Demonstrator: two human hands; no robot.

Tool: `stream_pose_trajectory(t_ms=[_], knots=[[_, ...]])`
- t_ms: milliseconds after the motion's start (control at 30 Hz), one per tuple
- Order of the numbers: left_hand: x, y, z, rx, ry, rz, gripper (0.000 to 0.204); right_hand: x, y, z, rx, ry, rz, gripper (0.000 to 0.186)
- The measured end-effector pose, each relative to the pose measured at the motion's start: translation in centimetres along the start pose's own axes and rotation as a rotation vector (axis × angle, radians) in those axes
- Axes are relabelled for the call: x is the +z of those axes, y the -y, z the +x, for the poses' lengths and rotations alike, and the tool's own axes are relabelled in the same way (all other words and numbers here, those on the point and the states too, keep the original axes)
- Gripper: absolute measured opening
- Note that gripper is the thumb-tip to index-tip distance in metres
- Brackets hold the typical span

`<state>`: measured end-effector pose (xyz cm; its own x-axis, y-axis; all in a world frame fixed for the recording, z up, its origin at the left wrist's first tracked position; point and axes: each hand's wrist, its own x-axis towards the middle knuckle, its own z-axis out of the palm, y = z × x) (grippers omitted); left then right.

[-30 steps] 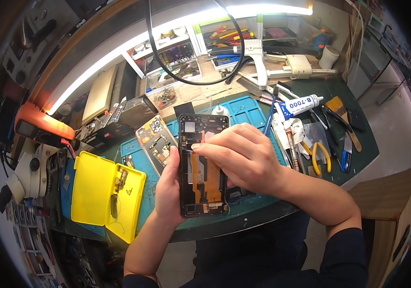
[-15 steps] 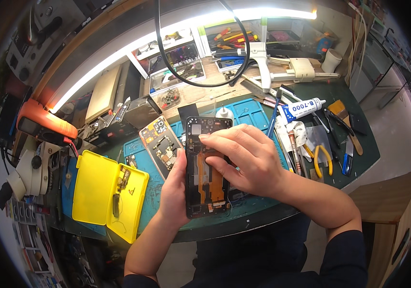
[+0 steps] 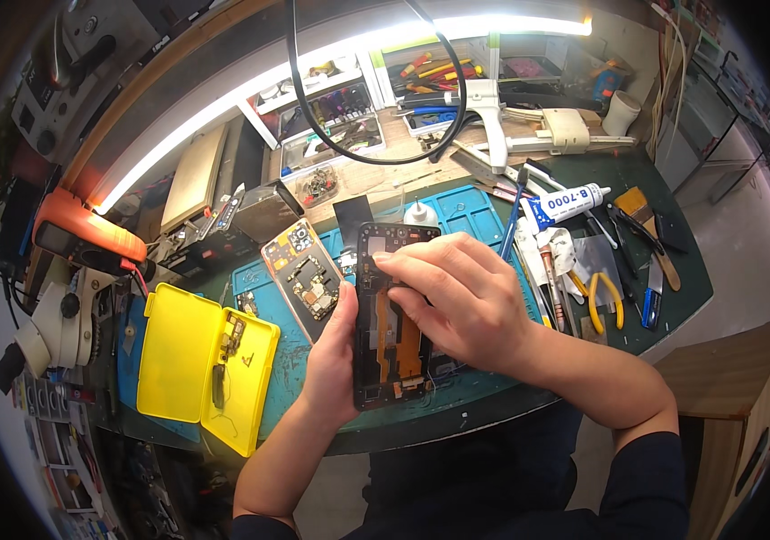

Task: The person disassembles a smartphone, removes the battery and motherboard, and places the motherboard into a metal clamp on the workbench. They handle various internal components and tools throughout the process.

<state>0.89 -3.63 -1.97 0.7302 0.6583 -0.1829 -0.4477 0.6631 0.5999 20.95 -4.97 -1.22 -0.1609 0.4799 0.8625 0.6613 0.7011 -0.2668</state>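
Observation:
My left hand (image 3: 331,355) grips a black phone frame (image 3: 385,387) by its left side, its inner side up with orange flex cables (image 3: 407,346) along the lower part. My right hand (image 3: 452,297) is over the frame, index fingertip touching its upper left area, thumb bent and apart from it; I see nothing held in those fingers. An opened phone body (image 3: 293,270) with a circuit board lies left of the frame, on the blue work mat (image 3: 470,216). A white bottle (image 3: 421,214) stands just behind the frame.
An open yellow case (image 3: 178,351) with small parts and an orange multimeter (image 3: 84,229) sit at left. A glue tube (image 3: 560,202), yellow pliers (image 3: 610,301) and other tools crowd the right. Part organisers (image 3: 313,108) line the back. A black cable loop (image 3: 376,162) hangs above.
The phone frame has shifted rightward and slightly down with my left hand. My right index finger moved up the frame, and its thumb has come into view, apart from that fingertip.

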Motion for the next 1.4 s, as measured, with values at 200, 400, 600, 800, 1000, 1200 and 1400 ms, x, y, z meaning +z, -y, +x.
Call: stream_pose_trajectory(t_ms=[200, 400, 600, 800, 1000, 1200, 1400], knots=[[0.1, 0.1, 0.0, 0.007, 0.011, -0.002, 0.063, -0.1, 0.3, 0.3, 0.012, -0.015, 0.049, 0.043], [0.1, 0.1, 0.1, 0.009, 0.009, -0.010, 0.064, -0.1, 0.7, 0.3, 0.055, 0.008, 0.086, 0.040], [0.9, 0.3, -0.1, 0.019, -0.060, 0.115, 0.067, -0.3, 0.4, 0.4, -0.040, 0.007, 0.063, 0.031], [0.4, 0.5, -0.3, 0.041, 0.119, -0.073, 0.070, -1.0, 1.2, 0.5, -0.206, -0.016, -0.135, 0.025], [-0.1, 1.0, -0.6, 0.076, 0.270, -0.156, 0.074, -1.3, 1.7, 0.3, -0.349, -0.057, -0.158, 0.028], [0.8, 0.9, -1.0, 0.093, 0.156, -0.079, 0.071, -1.2, 2.0, 0.0, -0.327, -0.041, -0.138, 0.028], [1.5, 0.9, -0.9, 0.101, 0.048, -0.003, 0.069, -1.1, 2.0, 0.4, -0.362, -0.070, -0.126, 0.024]])
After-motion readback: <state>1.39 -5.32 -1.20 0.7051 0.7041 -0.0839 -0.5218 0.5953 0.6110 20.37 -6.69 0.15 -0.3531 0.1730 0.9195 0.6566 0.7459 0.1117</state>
